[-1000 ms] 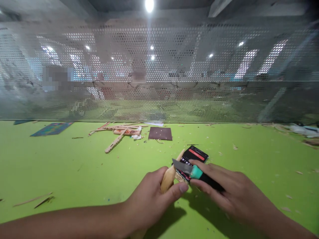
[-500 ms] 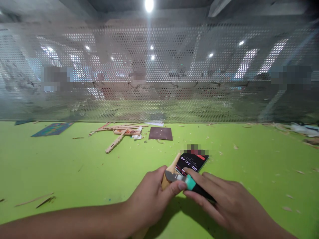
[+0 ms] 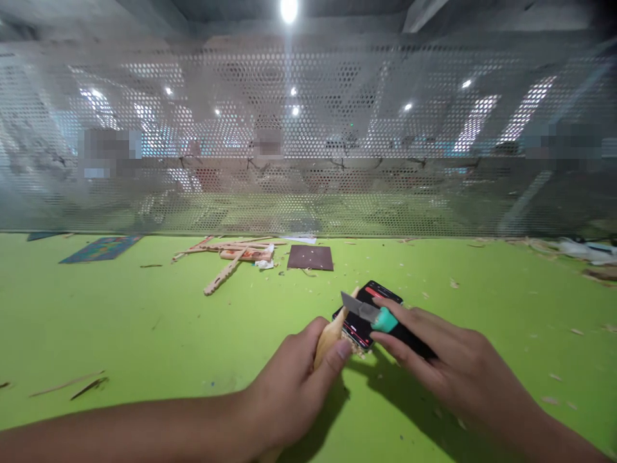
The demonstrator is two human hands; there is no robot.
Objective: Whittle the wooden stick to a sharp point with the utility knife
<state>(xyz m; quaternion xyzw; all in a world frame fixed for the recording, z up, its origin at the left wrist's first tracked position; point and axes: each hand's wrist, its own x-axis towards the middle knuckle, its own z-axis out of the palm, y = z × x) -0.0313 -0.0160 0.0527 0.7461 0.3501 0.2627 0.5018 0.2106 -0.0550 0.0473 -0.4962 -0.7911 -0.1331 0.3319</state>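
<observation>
My left hand (image 3: 301, 379) is wrapped around a pale wooden piece (image 3: 330, 334) whose narrow end points up and away from me. In my right hand (image 3: 448, 360) is a utility knife (image 3: 384, 319) with a black and teal handle. Its blade (image 3: 355, 305) lies across the thin end of the wood, near the tip; whether it touches I cannot tell. Beneath the blade a phone (image 3: 364, 331) with a dark lit screen rests on the table. Small wood shavings (image 3: 357, 348) lie at the phone's near edge. The lower part of the wood is hidden in my palm.
Carved wooden sticks (image 3: 225, 273) lie in a pile at the back, beside a brown sandpaper square (image 3: 310, 257). Farther left is a dark patterned sheet (image 3: 101, 249). Shavings dot the green table (image 3: 159, 334). A perforated metal screen (image 3: 308, 193) stands along the far edge.
The knife has moved up and away along the wood, from beside my left thumb to near the thin tip. My right hand has shifted with it, while the left stays almost in place.
</observation>
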